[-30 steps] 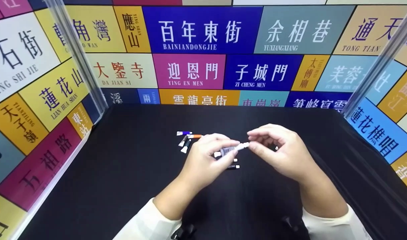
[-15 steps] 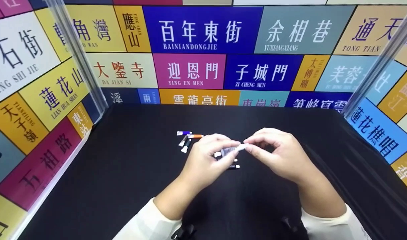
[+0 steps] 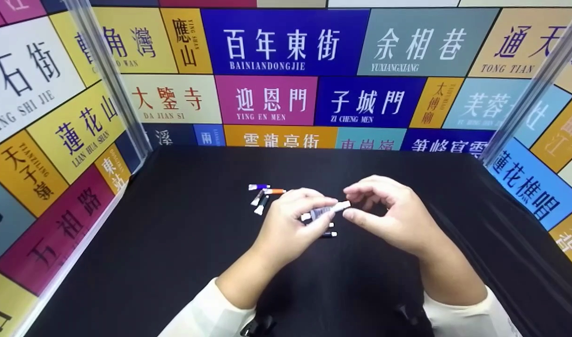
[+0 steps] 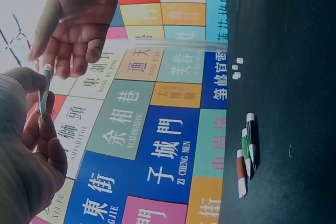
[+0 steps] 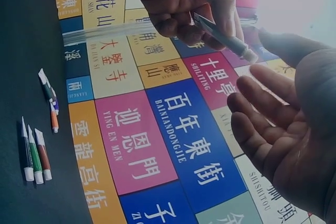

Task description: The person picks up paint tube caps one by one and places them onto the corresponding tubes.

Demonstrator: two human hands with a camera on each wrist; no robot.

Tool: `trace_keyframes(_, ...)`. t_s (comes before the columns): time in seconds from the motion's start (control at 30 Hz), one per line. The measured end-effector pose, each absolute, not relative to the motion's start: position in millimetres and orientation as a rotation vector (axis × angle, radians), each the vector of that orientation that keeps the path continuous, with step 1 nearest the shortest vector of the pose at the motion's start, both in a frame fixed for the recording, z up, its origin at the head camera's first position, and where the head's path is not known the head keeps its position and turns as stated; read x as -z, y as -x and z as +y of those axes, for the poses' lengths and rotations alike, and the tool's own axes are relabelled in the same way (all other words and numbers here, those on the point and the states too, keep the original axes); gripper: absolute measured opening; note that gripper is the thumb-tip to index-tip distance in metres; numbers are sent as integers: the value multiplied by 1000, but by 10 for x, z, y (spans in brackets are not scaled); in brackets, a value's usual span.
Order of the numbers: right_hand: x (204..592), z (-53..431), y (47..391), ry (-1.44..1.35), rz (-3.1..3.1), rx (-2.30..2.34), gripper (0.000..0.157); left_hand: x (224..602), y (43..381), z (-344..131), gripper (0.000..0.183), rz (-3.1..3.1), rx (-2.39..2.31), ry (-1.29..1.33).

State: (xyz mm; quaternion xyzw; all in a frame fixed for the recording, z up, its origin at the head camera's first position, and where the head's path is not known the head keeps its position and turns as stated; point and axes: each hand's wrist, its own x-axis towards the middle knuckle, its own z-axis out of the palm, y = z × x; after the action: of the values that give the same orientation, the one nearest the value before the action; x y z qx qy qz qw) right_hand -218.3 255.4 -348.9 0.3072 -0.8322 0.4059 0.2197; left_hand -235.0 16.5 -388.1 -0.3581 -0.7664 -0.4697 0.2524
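Observation:
My left hand pinches a small paint tube between thumb and fingers. The tube is pale grey with dark print, and its white capped end points toward my right hand. That hand is held just beside the cap, thumb and fingers spread apart, with nothing visible between them. In the right wrist view a narrow gap separates its fingers from the cap. Both hands are raised above the black cloth. Behind the left hand, part of the tubes on the table is hidden in the head view.
Black, green and brown paint tubes lie side by side. A second cluster includes a purple tube and an orange tube. Small white pieces lie on the black cloth. Printed panels surround the table.
Half a second ago my right fingertips closed in on the tube's white end; now they have spread and drawn off it. The left hand and tube have stayed nearly still.

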Motion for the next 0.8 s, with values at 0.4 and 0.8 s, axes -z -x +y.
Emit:
trace_keyframes(0.4, 3493, 2544, 2200, -1031, -2212, -1050, 31, 3891, 2365, 170, 18, -2052, 1344, 983)
trace_keyframes(0.8, 3491, 2526, 2176, -874, -2316, -1029, 19, 3879, 2346, 174, 18, -2060, 1358, 987)
